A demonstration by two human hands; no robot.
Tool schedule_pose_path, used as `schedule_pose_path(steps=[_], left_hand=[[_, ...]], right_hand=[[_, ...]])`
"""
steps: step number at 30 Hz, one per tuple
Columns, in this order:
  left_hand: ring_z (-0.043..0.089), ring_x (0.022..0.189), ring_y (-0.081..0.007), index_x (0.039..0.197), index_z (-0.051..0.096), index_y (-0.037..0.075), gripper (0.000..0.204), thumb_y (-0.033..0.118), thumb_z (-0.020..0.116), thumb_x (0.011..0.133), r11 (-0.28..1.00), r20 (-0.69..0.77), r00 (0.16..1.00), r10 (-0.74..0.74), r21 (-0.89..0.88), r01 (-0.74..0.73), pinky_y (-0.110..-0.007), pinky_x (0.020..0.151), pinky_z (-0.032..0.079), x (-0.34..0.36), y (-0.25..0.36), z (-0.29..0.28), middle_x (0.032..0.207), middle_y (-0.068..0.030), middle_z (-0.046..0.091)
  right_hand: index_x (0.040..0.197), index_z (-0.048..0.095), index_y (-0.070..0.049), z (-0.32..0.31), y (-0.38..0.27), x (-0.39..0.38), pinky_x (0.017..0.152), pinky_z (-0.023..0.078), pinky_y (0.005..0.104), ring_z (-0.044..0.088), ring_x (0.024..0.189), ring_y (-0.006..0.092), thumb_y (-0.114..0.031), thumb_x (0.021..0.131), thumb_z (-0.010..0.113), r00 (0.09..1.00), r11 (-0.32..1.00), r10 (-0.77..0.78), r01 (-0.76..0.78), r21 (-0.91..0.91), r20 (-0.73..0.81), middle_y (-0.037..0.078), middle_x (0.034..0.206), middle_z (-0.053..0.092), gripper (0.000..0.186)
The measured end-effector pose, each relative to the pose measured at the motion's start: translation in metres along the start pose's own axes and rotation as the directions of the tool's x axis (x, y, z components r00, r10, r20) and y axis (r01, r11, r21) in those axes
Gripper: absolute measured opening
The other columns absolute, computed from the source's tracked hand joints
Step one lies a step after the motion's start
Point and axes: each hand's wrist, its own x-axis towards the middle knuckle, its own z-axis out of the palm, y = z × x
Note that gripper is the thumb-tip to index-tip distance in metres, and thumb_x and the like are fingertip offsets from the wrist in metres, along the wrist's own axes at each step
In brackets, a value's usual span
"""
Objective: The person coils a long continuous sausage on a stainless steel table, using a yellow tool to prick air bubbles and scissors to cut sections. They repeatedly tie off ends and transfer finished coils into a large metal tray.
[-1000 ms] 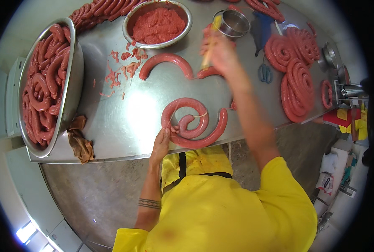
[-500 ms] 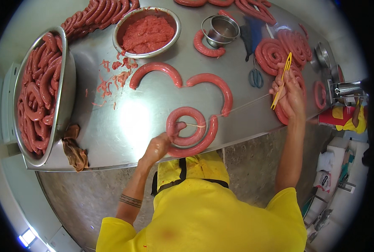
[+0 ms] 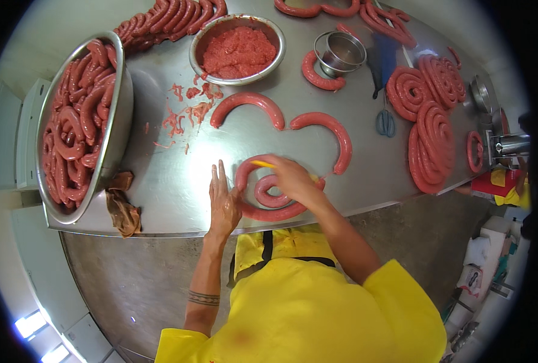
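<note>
A coiled pink sausage (image 3: 275, 212) lies near the table's front, with a smaller curl inside its ring. At its left side my left hand (image 3: 224, 206) is open, fingers stretched out, the thumb side against the coil. Over the coil's top my right hand (image 3: 296, 181) is closed on a slim yellow tool (image 3: 261, 163). Two curved sausages (image 3: 247, 100) lie above the coil, one left and one right.
Steel table (image 3: 166, 187) holds an oval tub of sausages (image 3: 75, 133), a bowl of mince (image 3: 238, 51), scraps (image 3: 178, 121), a steel pot (image 3: 341, 57), scissors (image 3: 385, 124), sausage coils (image 3: 429, 151) and a brown cloth (image 3: 123, 215). A co-worker (image 3: 511, 192) is at far right.
My right hand has come from high and right down onto the coil with the yellow tool. My left hand's fingers have moved off the coil's inside and straightened out beside it.
</note>
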Motion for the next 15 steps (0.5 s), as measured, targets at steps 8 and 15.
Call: schedule_pose_path(steps=[8, 15], left_hand=[[0.065, 0.077, -0.0225, 0.107, 0.064, -0.001, 0.022, 0.013, 0.048, 0.104, 0.625, 0.314, 0.838, -0.447, -0.561, 0.543, -0.035, 0.073, 0.05, -0.003, -0.009, -0.012, 0.083, -0.0147, 0.066], [0.06, 0.06, -0.0355, 0.099, 0.057, 0.001, 0.019, 0.008, 0.04, 0.103, 0.908, 0.221, 0.971, -0.096, -0.381, 0.176, -0.043, 0.059, 0.048, -0.025, -0.022, 0.004, 0.072, -0.0182, 0.061]], right_hand=[[0.11, 0.06, -0.006, 0.023, -0.073, 0.038, 0.093, 0.05, 0.0372, 0.064, 0.107, 0.0269, -0.013, 0.094, 0.059, 0.932, 0.854, -0.35, 0.275, 0.441, 0.095, 0.013, 0.106, 0.067, 0.017], [0.093, 0.055, -0.014, -0.19, -0.064, 0.026, 0.051, 0.031, 0.0226, 0.037, 0.056, 0.003, -0.03, 0.107, 0.05, 0.729, 0.374, 0.136, 0.589, 0.716, -0.671, -0.008, 0.066, 0.041, 0.022]])
